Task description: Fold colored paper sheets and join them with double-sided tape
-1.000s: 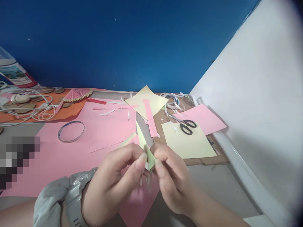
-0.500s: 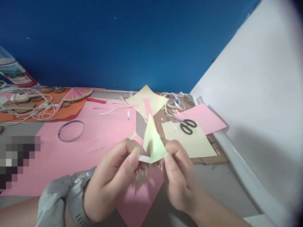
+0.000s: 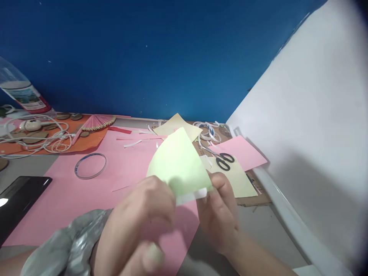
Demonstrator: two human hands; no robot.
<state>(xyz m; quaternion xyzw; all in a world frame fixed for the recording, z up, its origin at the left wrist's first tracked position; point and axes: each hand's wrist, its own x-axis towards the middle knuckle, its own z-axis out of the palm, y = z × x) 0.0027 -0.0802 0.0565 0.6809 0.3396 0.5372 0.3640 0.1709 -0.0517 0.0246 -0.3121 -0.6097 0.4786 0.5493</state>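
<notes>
A pale green piece of paper (image 3: pixel 181 165), rounded on its left side and pointed at the top, is held up in front of me. Along its lower edge runs a short white strip (image 3: pixel 200 193) that looks like tape. My right hand (image 3: pixel 220 214) pinches the paper's lower right corner, its fingertips partly hidden behind it. Against the lower left edge lies my left hand (image 3: pixel 138 226), blurred by motion. Its thumb hangs low, apart from the curled fingers, whose tips are hidden.
Black-handled scissors (image 3: pixel 224 161) lie on pale yellow paper (image 3: pixel 244 184) at the right. A roll of tape (image 3: pixel 211 132) sits behind. Pink paper (image 3: pixel 86 199) bears a clear ring (image 3: pixel 90 166). A phone (image 3: pixel 23 203), folded pink fan (image 3: pixel 97 122), white cable (image 3: pixel 59 136) and bottle (image 3: pixel 27 94) are left.
The green paper has turned its broad face toward me. My left thumb has come off the white strip, which now lies along the paper's lower edge. The view has shifted slightly.
</notes>
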